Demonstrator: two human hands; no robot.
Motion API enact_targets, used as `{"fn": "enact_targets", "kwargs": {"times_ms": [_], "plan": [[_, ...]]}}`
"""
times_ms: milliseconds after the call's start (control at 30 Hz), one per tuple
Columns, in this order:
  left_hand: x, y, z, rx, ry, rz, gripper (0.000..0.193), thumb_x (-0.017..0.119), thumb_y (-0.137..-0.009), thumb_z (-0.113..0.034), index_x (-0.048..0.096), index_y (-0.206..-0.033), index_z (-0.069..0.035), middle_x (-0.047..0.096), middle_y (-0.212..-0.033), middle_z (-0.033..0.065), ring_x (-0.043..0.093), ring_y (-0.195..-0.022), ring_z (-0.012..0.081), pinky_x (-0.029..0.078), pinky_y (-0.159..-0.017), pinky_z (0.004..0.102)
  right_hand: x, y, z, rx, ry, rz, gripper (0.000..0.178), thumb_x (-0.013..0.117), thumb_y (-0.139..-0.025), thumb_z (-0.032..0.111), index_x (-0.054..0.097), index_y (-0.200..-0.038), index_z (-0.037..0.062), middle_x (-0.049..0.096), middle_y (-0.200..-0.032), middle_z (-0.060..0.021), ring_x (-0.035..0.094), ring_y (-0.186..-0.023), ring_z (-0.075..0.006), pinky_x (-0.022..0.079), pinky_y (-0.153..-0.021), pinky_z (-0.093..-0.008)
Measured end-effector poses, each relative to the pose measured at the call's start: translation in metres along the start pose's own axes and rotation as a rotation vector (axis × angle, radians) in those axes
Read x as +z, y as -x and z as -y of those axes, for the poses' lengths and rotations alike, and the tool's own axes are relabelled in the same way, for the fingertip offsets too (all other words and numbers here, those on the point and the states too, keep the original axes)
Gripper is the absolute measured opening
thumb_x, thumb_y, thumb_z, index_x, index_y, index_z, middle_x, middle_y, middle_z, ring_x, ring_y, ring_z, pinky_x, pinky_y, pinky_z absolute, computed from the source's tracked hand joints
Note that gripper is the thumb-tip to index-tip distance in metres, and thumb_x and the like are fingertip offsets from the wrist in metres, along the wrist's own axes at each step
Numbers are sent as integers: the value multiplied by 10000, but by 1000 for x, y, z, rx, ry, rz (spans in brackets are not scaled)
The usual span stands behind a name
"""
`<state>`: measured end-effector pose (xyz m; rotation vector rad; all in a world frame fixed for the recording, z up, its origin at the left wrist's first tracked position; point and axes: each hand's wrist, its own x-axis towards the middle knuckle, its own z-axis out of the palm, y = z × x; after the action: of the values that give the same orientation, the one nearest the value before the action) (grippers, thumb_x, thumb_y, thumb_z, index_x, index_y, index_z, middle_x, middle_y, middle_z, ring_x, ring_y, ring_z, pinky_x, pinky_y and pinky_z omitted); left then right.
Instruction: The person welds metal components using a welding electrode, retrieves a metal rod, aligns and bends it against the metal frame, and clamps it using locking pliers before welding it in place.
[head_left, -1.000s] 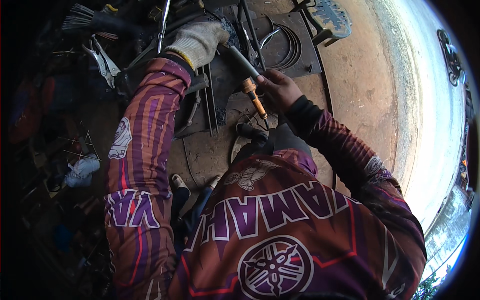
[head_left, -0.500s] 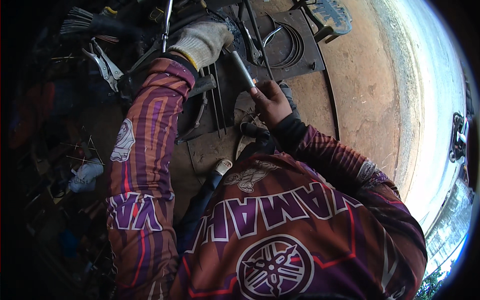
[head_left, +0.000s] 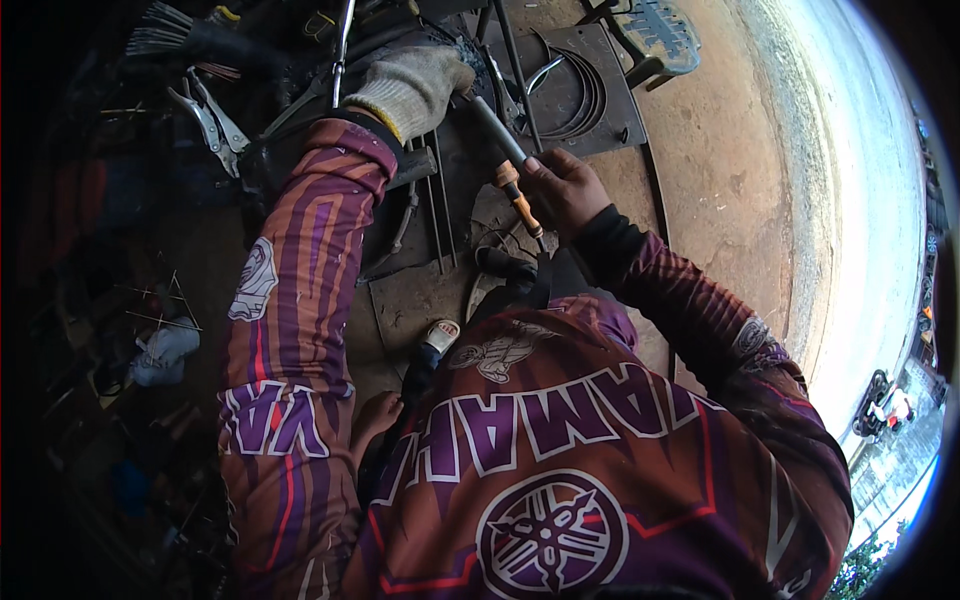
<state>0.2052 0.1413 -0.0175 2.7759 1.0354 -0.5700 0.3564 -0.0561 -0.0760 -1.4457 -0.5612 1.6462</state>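
My left hand (head_left: 415,88), in a pale knitted glove, is closed over the dark metal work table (head_left: 590,60). Whatever its fingers grip is hidden from above. My bare right hand (head_left: 570,190) grips the near end of a grey metal tube (head_left: 497,130), thumb on top. The tube slants away from me, and its far end lies at the gloved fingertips; I cannot tell if they touch. Below the tube, beside my right hand, is a slim tool with an orange-tan handle (head_left: 522,205) and a dark lower end. What supports that tool is unclear.
Locking pliers (head_left: 212,130) lie left of my left forearm. A wire coil (head_left: 590,95) rests on the table's right part. Thin metal rods (head_left: 437,210) jut toward me, and a chair (head_left: 655,38) stands far right. A sandalled foot (head_left: 441,335) is below.
My right hand has shifted right with the tube. More of the orange-handled tool now shows below it. The gloved hand has stayed nearly in place. Some bare skin appears beside my left forearm.
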Motion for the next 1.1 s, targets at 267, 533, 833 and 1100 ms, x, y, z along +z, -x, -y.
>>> {"fn": "enact_targets", "kwargs": {"times_ms": [267, 533, 833, 1100], "plan": [[2, -6, 1, -13, 23, 31, 298, 622, -854, -31, 681, -1097, -192, 631, -1112, 48, 610, -1110, 280, 514, -940, 384, -18, -15, 8, 161, -300, 216, 312, 627, -965, 339, 609, -1029, 34, 668, -829, -74, 613, -635, -140, 492, -527, -303], [3, -7, 3, -6, 23, 13, 292, 620, -847, -28, 681, -1088, -181, 628, -1110, 49, 609, -1108, 288, 514, -936, 393, -10, -14, 6, -430, 759, -167, 345, 700, -893, 319, 632, -1013, 2, 700, -847, -113, 682, -742, -186, 538, -699, -347], [-6, -3, -3, -20, -4, 42, 325, 600, -857, -10, 693, -1096, -211, 638, -1147, 31, 612, -1124, 282, 520, -943, 390, 7, -11, -13, -106, 252, -81, 347, 692, -926, 304, 591, -1054, -2, 620, -780, -53, 599, -657, -114, 493, -589, -277], [-5, -4, 0, -17, 28, 32, 301, 608, -865, -26, 711, -1079, -212, 651, -1131, 33, 626, -1111, 272, 525, -938, 383, 29, -1, -20, -69, 119, -134, 353, 691, -931, 317, 575, -1069, 14, 588, -783, -27, 557, -638, -106, 472, -569, -281]]}}
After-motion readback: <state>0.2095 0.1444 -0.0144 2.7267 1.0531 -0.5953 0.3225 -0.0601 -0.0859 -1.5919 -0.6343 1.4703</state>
